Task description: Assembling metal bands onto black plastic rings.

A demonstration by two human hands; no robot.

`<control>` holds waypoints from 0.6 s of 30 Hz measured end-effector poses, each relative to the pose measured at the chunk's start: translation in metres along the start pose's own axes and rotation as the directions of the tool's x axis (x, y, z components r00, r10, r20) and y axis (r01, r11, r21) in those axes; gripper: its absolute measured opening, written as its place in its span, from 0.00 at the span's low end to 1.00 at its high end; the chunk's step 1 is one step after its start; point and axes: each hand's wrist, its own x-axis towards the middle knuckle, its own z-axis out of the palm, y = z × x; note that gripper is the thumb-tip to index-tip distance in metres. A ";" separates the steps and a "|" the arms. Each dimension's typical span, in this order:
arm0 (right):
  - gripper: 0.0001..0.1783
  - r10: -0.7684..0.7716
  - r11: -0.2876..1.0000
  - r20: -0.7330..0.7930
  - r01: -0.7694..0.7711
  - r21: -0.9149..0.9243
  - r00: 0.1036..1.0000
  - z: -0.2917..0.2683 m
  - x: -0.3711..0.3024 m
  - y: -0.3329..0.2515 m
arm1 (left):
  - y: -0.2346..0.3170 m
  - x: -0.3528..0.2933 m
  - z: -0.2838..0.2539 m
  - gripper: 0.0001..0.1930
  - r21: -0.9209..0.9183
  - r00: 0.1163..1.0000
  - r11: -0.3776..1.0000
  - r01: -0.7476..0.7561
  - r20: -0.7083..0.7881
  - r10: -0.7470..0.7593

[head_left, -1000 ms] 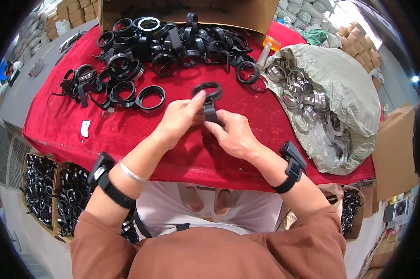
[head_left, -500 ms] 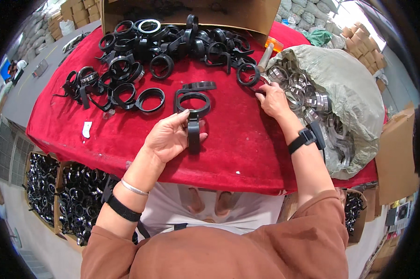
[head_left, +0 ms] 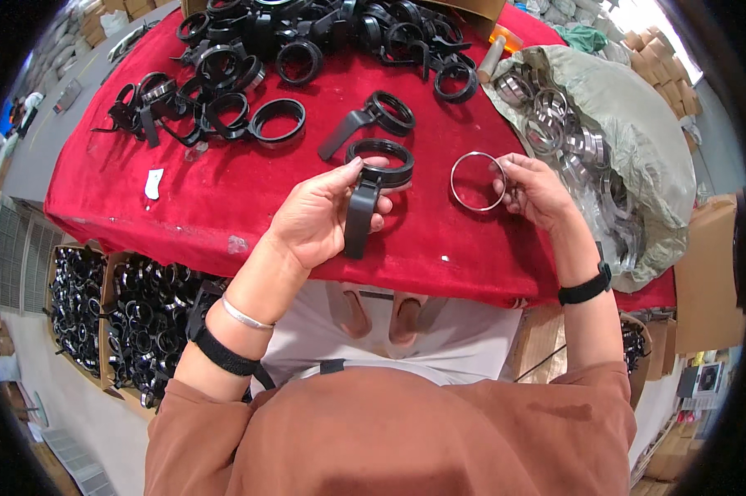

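My left hand (head_left: 327, 207) is closed on a black ring with a flat handle (head_left: 363, 211), its round opening tilted up toward me. Between the thumb and fingers of my right hand (head_left: 538, 188) is a thin silver metal ring (head_left: 454, 192), held up on edge a short way to the right of the black one. Just beyond my left hand, another black handled ring (head_left: 392, 113) rests on the red cloth (head_left: 265, 207). Many more silver rings (head_left: 546, 124) fill a pale woven sack (head_left: 637, 124) beside my right hand.
A heap of black handled rings (head_left: 298, 62) covers the far side of the table. A hammer (head_left: 493, 58) lies by the sack. Cartons of black parts (head_left: 145, 331) stand below at the left, and a cardboard flap (head_left: 707, 281) rises at the right.
My right hand has come back toward me from beside the sack and now holds up the silver ring. My left hand has turned the black handled ring slightly. The view has shifted.
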 end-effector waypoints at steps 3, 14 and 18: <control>0.11 0.023 0.969 -0.178 -0.066 -0.238 0.984 0.005 0.001 0.001 | -0.006 -0.007 0.010 0.13 0.118 0.997 0.993 -0.017 -0.071 0.026; 0.38 -0.440 0.203 0.333 0.454 -0.867 0.834 0.040 -0.007 -0.018 | -0.010 -0.020 0.022 0.14 0.323 0.988 0.946 0.023 -0.149 0.027; 0.36 -0.367 0.175 0.308 0.390 -0.904 0.878 0.054 -0.016 -0.031 | -0.013 -0.018 0.027 0.23 0.380 0.996 0.924 -0.047 -0.054 0.073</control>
